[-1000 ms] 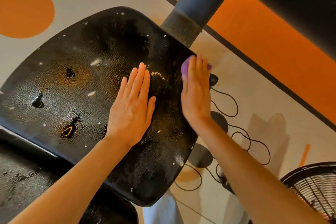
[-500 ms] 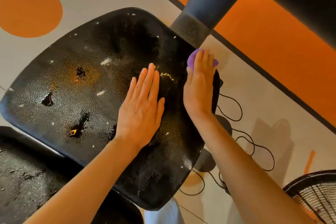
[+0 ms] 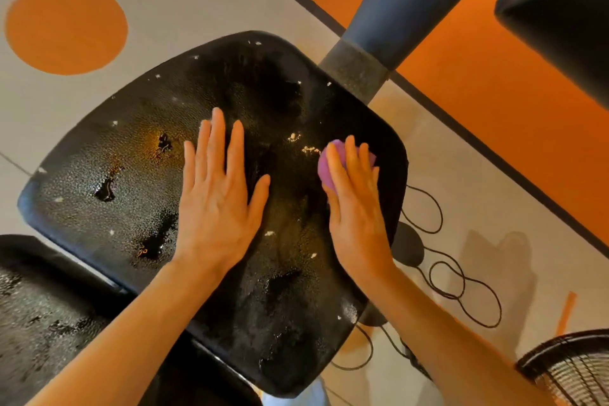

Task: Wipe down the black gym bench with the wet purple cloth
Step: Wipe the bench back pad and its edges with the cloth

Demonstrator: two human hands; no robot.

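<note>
Wiping a worn black bench pad, both hands flat on it.

Nearest the camera, a second black pad [image 3: 49,323] lies at lower left. On the bench pad [image 3: 138,175] beyond it, cracked and flecked white, the left hand [image 3: 219,204] lies spread, palm down, holding nothing. The right hand [image 3: 357,208] presses with straight fingers on the purple cloth [image 3: 326,165], bunched near the pad's right edge. Farther off, a grey post [image 3: 405,16] rises over the orange-and-grey floor [image 3: 66,26].
</note>
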